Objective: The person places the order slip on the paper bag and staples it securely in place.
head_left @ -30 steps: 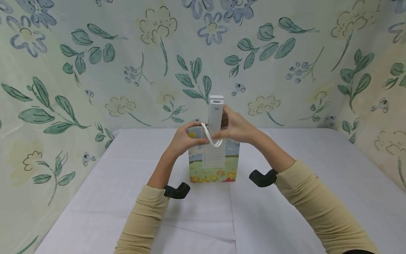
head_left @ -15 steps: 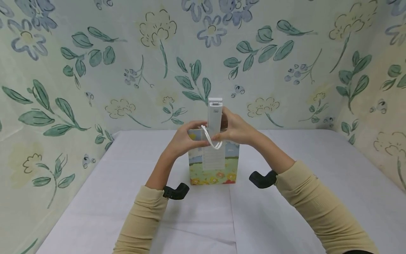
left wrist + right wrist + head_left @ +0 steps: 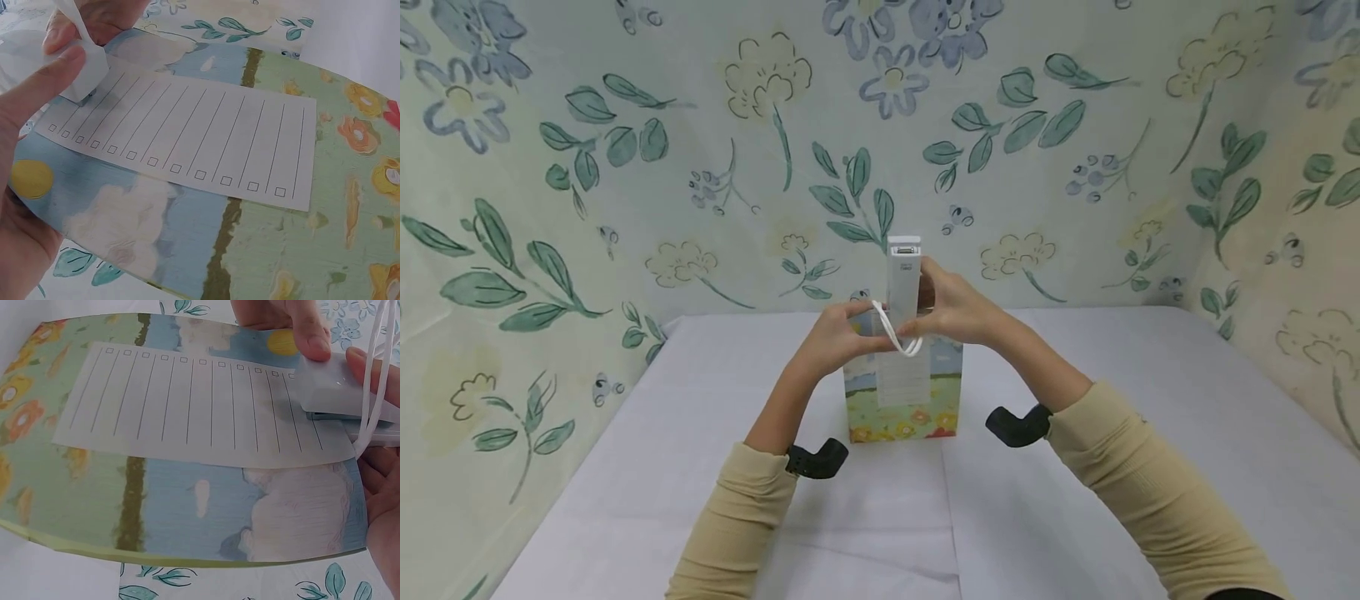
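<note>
A paper bag (image 3: 902, 427) with a painted flower meadow stands upright on the table, a lined checklist sheet (image 3: 187, 134) lying against its front. A white stapler (image 3: 904, 283) points up and away from the bag's top edge, its head over the sheet's upper end. My right hand (image 3: 958, 308) grips the stapler, thumb on its upper side and fingers beneath. With my left hand (image 3: 833, 342) I pinch the bag's top left part; that thumb also touches the stapler head (image 3: 331, 384). A white cord handle (image 3: 891, 329) loops down in front. Whether a staple is in the paper cannot be seen.
White cloth covers the table (image 3: 662, 467), with a fold line running toward the front. Behind and at both sides hangs a floral curtain (image 3: 700, 167). Black cameras (image 3: 818, 460) sit on both wrists.
The head view has tilted up slightly, so everything sits a little lower in it. Hands, stapler and bag keep nearly the same places relative to one another.
</note>
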Action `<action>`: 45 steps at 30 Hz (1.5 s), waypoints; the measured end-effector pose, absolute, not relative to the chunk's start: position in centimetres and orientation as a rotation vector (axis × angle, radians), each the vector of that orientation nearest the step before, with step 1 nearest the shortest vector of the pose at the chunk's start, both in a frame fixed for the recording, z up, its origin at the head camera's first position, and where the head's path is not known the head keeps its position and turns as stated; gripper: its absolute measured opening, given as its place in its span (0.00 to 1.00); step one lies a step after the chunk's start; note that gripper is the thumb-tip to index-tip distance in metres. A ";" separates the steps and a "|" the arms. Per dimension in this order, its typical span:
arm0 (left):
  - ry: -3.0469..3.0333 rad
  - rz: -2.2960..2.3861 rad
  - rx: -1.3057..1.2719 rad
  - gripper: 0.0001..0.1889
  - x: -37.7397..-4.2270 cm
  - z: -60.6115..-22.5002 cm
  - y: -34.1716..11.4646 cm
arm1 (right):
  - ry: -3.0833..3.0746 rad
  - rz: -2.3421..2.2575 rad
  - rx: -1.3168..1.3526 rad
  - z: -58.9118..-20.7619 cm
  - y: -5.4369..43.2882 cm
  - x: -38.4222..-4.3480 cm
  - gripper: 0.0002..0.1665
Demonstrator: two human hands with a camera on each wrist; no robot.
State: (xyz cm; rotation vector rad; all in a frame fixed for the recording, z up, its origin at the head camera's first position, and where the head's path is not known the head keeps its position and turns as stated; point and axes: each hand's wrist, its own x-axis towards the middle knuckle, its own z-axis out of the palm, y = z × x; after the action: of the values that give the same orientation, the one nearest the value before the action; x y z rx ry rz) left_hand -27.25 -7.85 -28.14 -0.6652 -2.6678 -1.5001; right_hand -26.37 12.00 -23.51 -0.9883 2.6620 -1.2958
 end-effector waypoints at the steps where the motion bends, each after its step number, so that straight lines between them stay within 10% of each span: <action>1: -2.669 -1.516 -0.654 0.30 -27.2 -28.2 -7.9 | 2.662 -1.290 -0.988 -23.5 12.0 -26.4 0.50; 45: -2.555 -1.660 -0.572 0.27 -27.0 -28.8 -7.3 | 2.752 -0.972 -0.972 -24.0 13.0 -25.9 0.48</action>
State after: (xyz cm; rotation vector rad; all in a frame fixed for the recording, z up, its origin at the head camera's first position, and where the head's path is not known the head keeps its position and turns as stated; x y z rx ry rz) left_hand -26.95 -7.29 -28.76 -0.5722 -2.5546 -1.6599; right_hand -25.92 12.98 -23.97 -0.9724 2.7521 -0.9716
